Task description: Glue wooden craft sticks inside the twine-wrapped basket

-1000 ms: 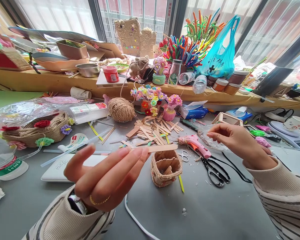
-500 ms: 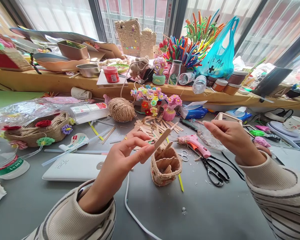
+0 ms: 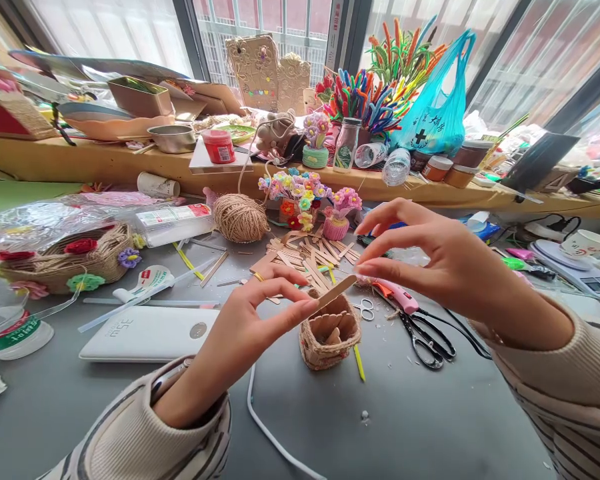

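Note:
My left hand pinches a flat wooden craft stick by its near end, holding it tilted over a small twine-wrapped basket with stick pieces inside. My right hand has come over from the right; its thumb and forefinger close on the far tip of the same stick, the other fingers spread. Both sleeves are cream with dark stripes. Behind the basket lies a heap of loose wooden sticks.
A pink glue gun, black scissors and small scissors lie right of the basket. A twine ball, white power bank, woven flower basket and white cable are around. A cluttered wooden shelf runs behind.
My left hand turned palm-down and carried the stick over the small basket. My right hand swung left from beside the glue gun to the stick's far tip.

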Demonstrator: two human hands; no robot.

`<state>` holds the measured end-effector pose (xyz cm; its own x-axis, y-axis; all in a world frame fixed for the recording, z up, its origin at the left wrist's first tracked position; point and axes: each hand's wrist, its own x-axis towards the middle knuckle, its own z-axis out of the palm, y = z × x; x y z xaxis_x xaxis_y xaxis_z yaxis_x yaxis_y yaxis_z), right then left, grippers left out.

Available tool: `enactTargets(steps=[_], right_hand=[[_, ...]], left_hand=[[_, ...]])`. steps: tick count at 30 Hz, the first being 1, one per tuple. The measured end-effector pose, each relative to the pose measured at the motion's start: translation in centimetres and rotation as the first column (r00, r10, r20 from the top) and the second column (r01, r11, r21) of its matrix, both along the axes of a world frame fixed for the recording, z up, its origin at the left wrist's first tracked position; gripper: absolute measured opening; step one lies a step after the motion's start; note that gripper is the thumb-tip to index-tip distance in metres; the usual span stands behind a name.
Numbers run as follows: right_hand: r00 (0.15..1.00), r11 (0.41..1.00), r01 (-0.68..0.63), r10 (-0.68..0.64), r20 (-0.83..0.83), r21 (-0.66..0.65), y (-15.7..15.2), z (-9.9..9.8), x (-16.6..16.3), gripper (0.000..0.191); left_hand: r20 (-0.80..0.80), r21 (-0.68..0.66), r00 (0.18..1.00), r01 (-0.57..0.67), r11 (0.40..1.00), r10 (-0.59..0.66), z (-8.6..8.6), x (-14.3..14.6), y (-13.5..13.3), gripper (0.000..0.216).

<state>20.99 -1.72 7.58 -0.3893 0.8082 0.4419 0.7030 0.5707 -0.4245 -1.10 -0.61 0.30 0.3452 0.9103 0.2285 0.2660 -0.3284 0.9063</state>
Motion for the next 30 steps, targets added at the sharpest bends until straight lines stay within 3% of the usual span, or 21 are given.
enactTargets(steps=[8, 21, 23, 26, 30], right_hand=[[0.997, 0.999, -0.026, 0.029, 0.074, -0.042, 0.4, -0.1, -0.4, 0.013], [0.996, 0.998, 0.004, 0.002, 0.094, -0.065, 0.5, 0.0, -0.5, 0.017], [0.997, 0.997, 0.034, -0.029, 0.065, -0.069, 0.3, 0.0, -0.1, 0.018], [0.994, 0.99, 0.109, -0.108, 0.022, -0.092, -0.1, -0.2, 0.9, 0.021], [0.981, 0.968, 0.192, -0.193, 0.008, -0.16, -0.7, -0.6, 2.2, 0.029]], left_hand=[[0.004, 0.046, 1.0, 0.01, 0.999, -0.01, -0.1, 0.0, 0.1, 0.017], [0.033, 0.155, 0.999, -0.001, 0.988, -0.004, -0.6, -0.3, 0.7, 0.018], [0.075, 0.22, 0.997, -0.004, 0.975, -0.013, -1.6, -0.8, 0.6, 0.043], [-0.039, 0.291, 0.997, 0.081, 0.953, -0.073, -3.9, -1.5, 0.0, 0.088], [-0.149, 0.137, 0.977, 0.171, 0.976, -0.15, -7.3, -0.9, -0.8, 0.106]])
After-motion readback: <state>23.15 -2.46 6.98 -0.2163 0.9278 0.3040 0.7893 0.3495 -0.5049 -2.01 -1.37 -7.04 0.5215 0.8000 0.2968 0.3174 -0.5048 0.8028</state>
